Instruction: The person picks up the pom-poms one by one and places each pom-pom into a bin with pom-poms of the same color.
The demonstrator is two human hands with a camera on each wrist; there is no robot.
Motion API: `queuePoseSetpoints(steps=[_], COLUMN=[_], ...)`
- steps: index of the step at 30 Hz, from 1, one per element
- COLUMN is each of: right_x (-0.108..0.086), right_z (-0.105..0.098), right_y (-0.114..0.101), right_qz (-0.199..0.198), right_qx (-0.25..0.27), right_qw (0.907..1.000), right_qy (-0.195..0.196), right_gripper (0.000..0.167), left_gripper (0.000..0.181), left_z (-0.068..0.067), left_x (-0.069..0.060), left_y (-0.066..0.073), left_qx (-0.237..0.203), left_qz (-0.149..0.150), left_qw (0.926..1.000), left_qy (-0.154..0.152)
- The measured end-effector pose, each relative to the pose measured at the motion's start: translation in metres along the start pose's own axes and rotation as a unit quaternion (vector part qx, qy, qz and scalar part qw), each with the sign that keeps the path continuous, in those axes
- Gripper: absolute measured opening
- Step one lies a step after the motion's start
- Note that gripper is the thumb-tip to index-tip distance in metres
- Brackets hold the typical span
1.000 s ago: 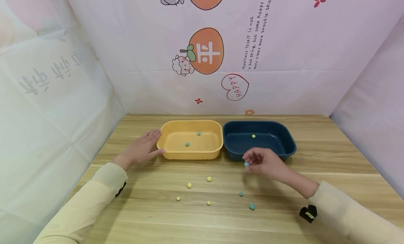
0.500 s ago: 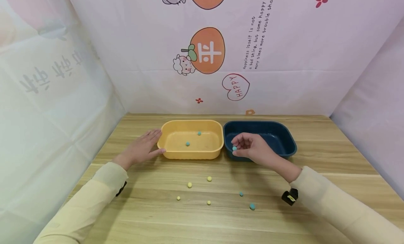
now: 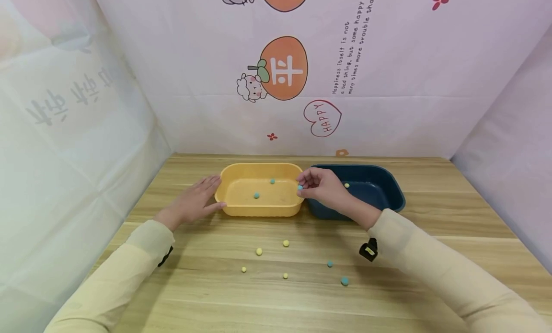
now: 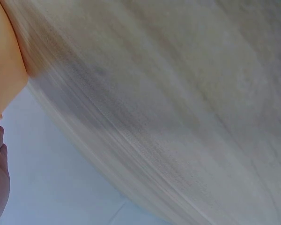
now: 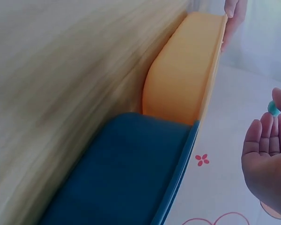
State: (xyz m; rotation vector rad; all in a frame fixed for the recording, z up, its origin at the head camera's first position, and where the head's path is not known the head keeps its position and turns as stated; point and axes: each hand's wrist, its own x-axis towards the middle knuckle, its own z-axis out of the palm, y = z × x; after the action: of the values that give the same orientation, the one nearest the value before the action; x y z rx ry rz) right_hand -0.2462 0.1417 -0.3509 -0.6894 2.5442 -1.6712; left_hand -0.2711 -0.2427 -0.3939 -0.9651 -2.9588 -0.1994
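My right hand [image 3: 325, 189] pinches a small teal ball [image 3: 300, 187] between thumb and fingers, above where the yellow tray [image 3: 260, 212] and the dark blue tray [image 3: 379, 191] meet. In the right wrist view the teal ball [image 5: 273, 108] shows at the thumb tip of the right hand [image 5: 269, 159]. With fingers extended, my left hand [image 3: 192, 202] touches the left end of the yellow tray. Two teal balls [image 3: 256, 195] lie inside the yellow tray, and a yellow ball [image 3: 347, 185] is in the blue one.
Several yellow balls [image 3: 259, 251] lie on the wooden table [image 3: 215, 294] in front of the yellow tray. Two teal balls [image 3: 344, 281] rest farther right, before the blue tray. A printed cloth [image 3: 388, 84] hangs behind the table, with more cloth at both sides.
My right hand has moved left and away from me, carrying the teal ball from the blue tray's front edge to the yellow tray's right end. The left hand has stayed in place.
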Motion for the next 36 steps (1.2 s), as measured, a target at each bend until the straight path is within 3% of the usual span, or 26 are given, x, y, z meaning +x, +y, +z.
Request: queuePoseSetpoints(steps=[24, 36], right_x=[0.067, 0.084], right_z=[0.058, 0.076], right_y=[-0.006, -0.008], right_qz=[0.06, 0.105], right_qx=[0.006, 0.006], right_qw=[0.9972, 0.9931], right_qy=[0.043, 0.052], right_gripper=[0.021, 0.021], left_gripper=[0.084, 0.084], left_z=[0.001, 0.002], left_x=[0.0, 0.0], left_y=[-0.001, -0.002], left_qx=[-0.004, 0.001], left_qz=[0.0, 0.003], left_qw=[1.0, 1.0], left_qy=[0.002, 0.009])
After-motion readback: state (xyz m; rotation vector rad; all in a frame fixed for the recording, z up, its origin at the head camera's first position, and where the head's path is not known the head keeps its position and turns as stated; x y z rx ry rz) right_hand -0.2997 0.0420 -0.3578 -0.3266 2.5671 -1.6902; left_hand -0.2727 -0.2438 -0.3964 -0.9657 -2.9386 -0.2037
